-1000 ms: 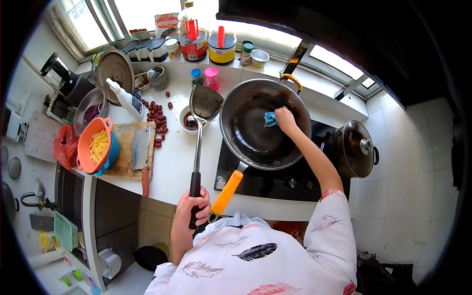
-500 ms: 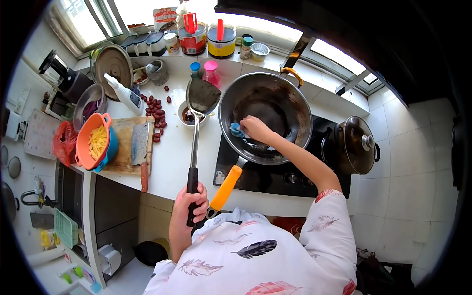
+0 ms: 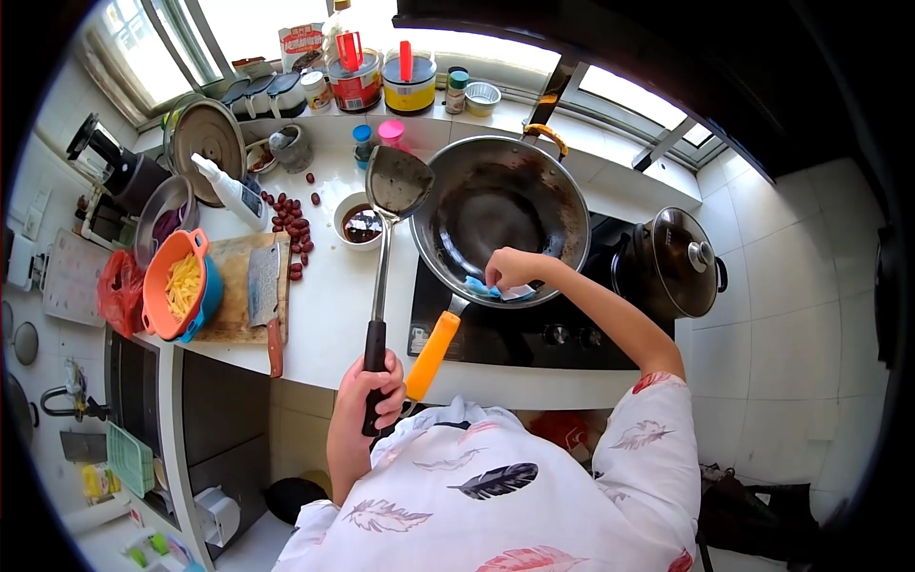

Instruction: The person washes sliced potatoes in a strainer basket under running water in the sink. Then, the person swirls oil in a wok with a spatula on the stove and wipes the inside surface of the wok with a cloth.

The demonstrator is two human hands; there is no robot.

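Note:
My left hand [image 3: 379, 389] is wrapped round the black handle of a spatula [image 3: 383, 257], held up with its broad metal head to the left of the wok. My right hand [image 3: 512, 272] pinches a blue cloth [image 3: 484, 287] against the near inner wall of the wok [image 3: 500, 210]. Dark, wet-looking residue coats the wok's inside. Its orange handle [image 3: 435, 357] points toward me, near my left hand. A small white bowl of dark sauce [image 3: 359, 224] stands left of the spatula head.
A lidded pot [image 3: 679, 262] stands right on the black cooktop [image 3: 515, 341]. To the left, a cleaver [image 3: 264, 291] lies on a cutting board [image 3: 232, 324] beside an orange colander [image 3: 154, 310] of yellow strips. Red dates [image 3: 296, 227] and a white bottle [image 3: 229, 189] are behind.
My right hand has slid the cloth from the wok's left inner side to its near side. The spatula head has shifted slightly right, leaving the sauce bowl more visible. The view has turned a little.

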